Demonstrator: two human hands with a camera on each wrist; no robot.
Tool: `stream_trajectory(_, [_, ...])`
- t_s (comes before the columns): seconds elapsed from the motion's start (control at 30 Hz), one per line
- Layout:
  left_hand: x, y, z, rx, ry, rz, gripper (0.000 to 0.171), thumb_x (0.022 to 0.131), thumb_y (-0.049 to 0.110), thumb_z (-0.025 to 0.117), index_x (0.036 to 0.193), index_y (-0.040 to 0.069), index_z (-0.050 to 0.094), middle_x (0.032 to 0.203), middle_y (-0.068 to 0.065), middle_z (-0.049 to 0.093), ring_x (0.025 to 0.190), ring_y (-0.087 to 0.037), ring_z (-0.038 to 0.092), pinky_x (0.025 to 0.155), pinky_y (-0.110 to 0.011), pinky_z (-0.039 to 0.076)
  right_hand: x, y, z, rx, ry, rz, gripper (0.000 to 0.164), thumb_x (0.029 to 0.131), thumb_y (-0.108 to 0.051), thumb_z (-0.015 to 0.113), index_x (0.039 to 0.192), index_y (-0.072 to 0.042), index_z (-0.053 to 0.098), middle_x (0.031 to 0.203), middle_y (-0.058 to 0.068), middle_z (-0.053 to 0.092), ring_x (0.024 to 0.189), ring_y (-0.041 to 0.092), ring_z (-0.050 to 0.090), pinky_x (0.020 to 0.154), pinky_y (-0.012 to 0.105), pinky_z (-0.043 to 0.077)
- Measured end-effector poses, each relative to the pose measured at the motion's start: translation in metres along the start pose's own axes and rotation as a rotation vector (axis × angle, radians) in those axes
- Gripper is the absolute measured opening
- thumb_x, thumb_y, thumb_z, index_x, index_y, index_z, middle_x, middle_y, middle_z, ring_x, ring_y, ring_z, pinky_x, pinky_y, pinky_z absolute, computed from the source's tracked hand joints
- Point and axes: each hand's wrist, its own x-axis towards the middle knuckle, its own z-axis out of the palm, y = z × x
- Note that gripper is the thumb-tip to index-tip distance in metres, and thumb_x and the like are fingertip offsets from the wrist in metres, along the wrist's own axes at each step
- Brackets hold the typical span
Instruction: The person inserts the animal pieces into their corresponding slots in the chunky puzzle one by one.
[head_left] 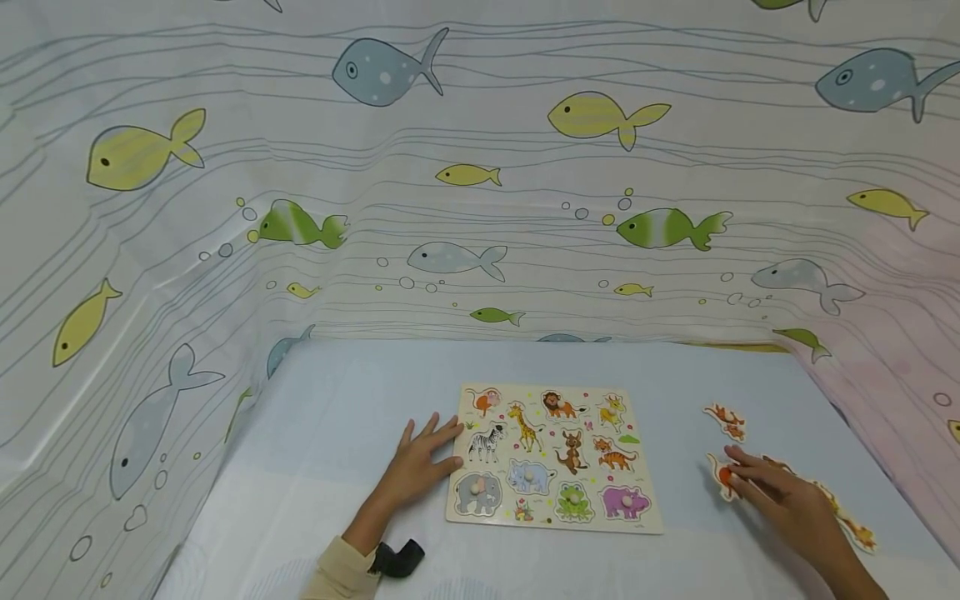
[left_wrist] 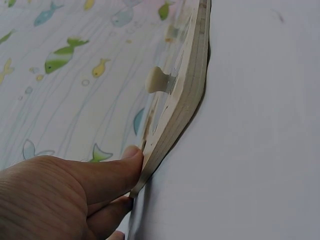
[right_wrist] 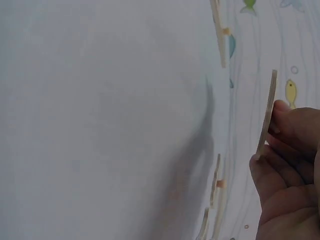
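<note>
The right hand [head_left: 787, 504] covers part of the wooden monkey piece [head_left: 724, 477] that it holds, and it also hides most of a brown piece [head_left: 777, 461] behind it, so which animal that one shows cannot be told. The right wrist lies across part of a spotted yellow piece [head_left: 858, 529], and the right forearm is cut off at the bottom edge. The right wrist view catches the monkey piece edge-on only — its picture does not show there — while the left wrist view gives just the side of the animal board [head_left: 617, 527] and a pale knob [left_wrist: 157, 80]. The right hand reaches in from the lower right, thumb and fingers pinching the monkey piece, which is raised off the table [head_left: 337, 392]. The left hand [head_left: 416, 467] has its fingers spread and fairly straight, thumb and fingertips touching the board's left edge. The monkey piece is right of the board, well apart from it and just below an orange-brown piece [head_left: 727, 423] — thin, flat, pale-rimmed, with a reddish-orange body and a thin tail.
</note>
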Motion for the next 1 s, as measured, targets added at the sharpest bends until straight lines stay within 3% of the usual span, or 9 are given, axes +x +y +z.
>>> stream_trajectory(0.27, [0.000, 0.001, -0.001, -0.006, 0.002, -0.004, 0.058, 0.088, 0.026, 0.075, 0.142, 0.015, 0.057, 0.153, -0.001, 0.048, 0.152, -0.032, 0.028, 0.127, -0.055, -0.004, 0.021, -0.015, 0.005, 0.003, -0.019, -0.027, 0.035, 0.075, 0.013, 0.078, 0.106, -0.001, 0.076, 0.125, -0.014, 0.066, 0.114, -0.021, 0.054, 0.082, -0.003, 0.047])
stream_trajectory(0.47, [0.000, 0.000, 0.000, -0.007, -0.001, -0.010, 0.058, 0.089, 0.027, 0.075, 0.142, 0.016, 0.057, 0.153, -0.001, 0.048, 0.152, -0.032, 0.027, 0.127, -0.055, -0.004, 0.038, -0.022, 0.013, 0.076, -0.032, -0.055, 0.036, 0.076, 0.016, 0.075, 0.109, 0.002, 0.074, 0.123, 0.004, 0.070, 0.115, -0.016, 0.058, 0.081, 0.002, 0.051])
stream_trajectory(0.67, [-0.001, 0.001, 0.000, -0.010, 0.002, -0.015, 0.058, 0.088, 0.027, 0.075, 0.142, 0.016, 0.057, 0.152, -0.001, 0.049, 0.152, -0.032, 0.028, 0.128, -0.055, -0.004, 0.056, -0.030, 0.027, 0.120, -0.038, -0.086, 0.037, 0.074, 0.018, 0.076, 0.107, 0.000, 0.075, 0.118, 0.018, 0.072, 0.119, -0.013, 0.057, 0.086, 0.003, 0.050])
stream_trajectory(1.0, [-0.001, 0.002, -0.001, -0.008, -0.003, -0.002, 0.057, 0.089, 0.027, 0.075, 0.142, 0.015, 0.057, 0.153, -0.001, 0.048, 0.152, -0.031, 0.028, 0.128, -0.054, -0.003, 0.086, -0.044, 0.051, 0.173, -0.124, -0.107, 0.032, 0.079, 0.009, 0.076, 0.104, -0.011, 0.076, 0.118, 0.019, 0.072, 0.122, -0.014, 0.054, 0.092, 0.002, 0.047])
